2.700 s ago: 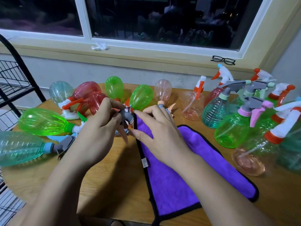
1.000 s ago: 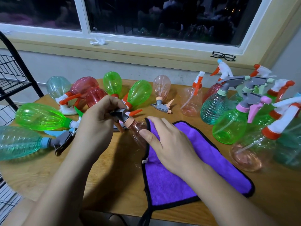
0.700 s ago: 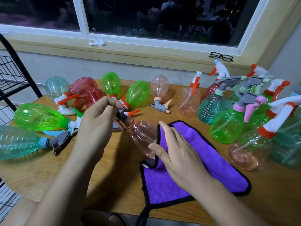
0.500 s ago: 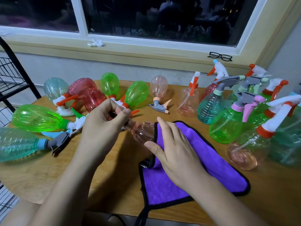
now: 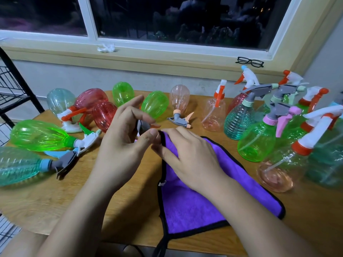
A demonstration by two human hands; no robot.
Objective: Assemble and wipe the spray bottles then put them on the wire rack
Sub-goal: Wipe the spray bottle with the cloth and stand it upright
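Observation:
My left hand (image 5: 124, 143) pinches the grey spray head with orange trigger (image 5: 143, 125) of a clear pink bottle; its index finger sticks up. The bottle's body is hidden under the purple cloth (image 5: 194, 203) and my right hand (image 5: 187, 154). That hand cups the cloth's black-edged corner over the bottle, thumb below and fingers curled on top. Assembled bottles lie on their sides at the left, among them a green one (image 5: 39, 136) and a teal one (image 5: 18, 167). The black wire rack (image 5: 13, 88) stands at the far left.
Several upright bottles crowd the right side of the wooden table (image 5: 55, 199), the nearest a green one (image 5: 257, 143) and a clear pink one (image 5: 278, 173). More bottles lie along the back. Glasses (image 5: 249, 62) and a crumpled tissue (image 5: 106, 47) sit on the window sill.
My right hand has drawn the cloth's corner up and left over the pink bottle, which now is covered. My left hand has turned the spray head and stays on it.

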